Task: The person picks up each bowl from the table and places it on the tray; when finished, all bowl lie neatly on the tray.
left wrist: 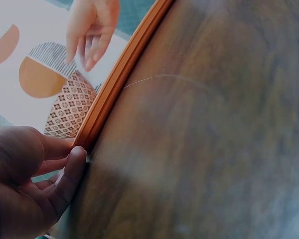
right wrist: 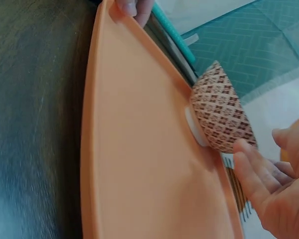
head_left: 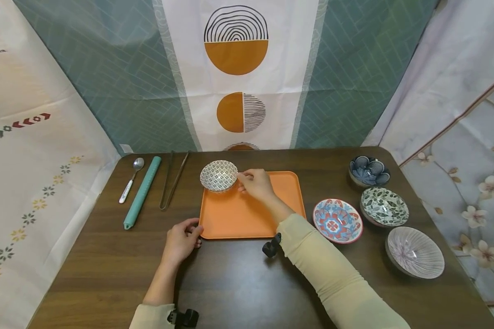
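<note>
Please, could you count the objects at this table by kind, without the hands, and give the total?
Bowls: 5
Tray: 1
Spoon: 1
Tongs: 1
Teal roll: 1
Total: 9

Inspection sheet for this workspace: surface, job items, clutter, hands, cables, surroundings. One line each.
Surface: dark wooden table, glossy with light reflections.
Job items: orange tray; patterned bowl upright at its far-left corner.
Clutter: on the left, spoon, teal roll, tongs; on the right, dark-blue bowl, leaf-patterned bowl, red-and-blue bowl, pale striped bowl.
Hands: left hand pinches the tray's near-left corner; right hand at the patterned bowl's right side, fingers extended, firm contact unclear.
Cables: nothing seen.
Surroundings: green-and-white cloth behind, pale printed cloths at both sides.
</note>
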The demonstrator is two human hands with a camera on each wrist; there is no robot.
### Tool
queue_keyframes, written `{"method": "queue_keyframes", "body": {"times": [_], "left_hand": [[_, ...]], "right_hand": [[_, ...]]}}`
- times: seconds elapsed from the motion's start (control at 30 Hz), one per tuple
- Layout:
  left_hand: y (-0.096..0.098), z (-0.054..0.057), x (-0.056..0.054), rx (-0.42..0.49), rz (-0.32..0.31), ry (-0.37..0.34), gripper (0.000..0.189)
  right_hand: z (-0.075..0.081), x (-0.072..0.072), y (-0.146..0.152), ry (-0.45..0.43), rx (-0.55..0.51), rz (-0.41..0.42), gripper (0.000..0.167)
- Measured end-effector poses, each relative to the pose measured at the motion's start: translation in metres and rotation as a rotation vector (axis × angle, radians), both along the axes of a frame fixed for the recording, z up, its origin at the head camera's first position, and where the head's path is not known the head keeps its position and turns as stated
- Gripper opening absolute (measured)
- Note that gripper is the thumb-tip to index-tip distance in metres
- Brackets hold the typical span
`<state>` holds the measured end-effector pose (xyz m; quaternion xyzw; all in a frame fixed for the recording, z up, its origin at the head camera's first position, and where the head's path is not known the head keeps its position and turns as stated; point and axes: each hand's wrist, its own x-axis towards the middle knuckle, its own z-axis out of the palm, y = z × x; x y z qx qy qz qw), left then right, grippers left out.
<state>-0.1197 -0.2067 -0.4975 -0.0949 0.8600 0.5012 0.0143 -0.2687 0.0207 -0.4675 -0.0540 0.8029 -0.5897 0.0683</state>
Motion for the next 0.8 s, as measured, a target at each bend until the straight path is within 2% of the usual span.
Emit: {"method": "queue_keyframes", "body": {"times": [0.3, 0.57, 0.8], "left_hand": [[-0.001, 0.001, -0.001, -0.014, -0.016, -0.002, 0.032], [0.000, 0.003, -0.001, -0.016, -0.015, -0.012, 0.032], [0.000, 0.003, -0.001, -0.031, -0.021, -0.013, 0.032]], "right_hand": [[0.018, 0.009, 0.033, -0.009, -0.023, -0.068, 0.032], [0.039, 0.011, 0.069, 0.027, 0.003, -0.149, 0.030], [0.051, 0.017, 0.098, 0.017, 0.028, -0.179, 0.041]]}}
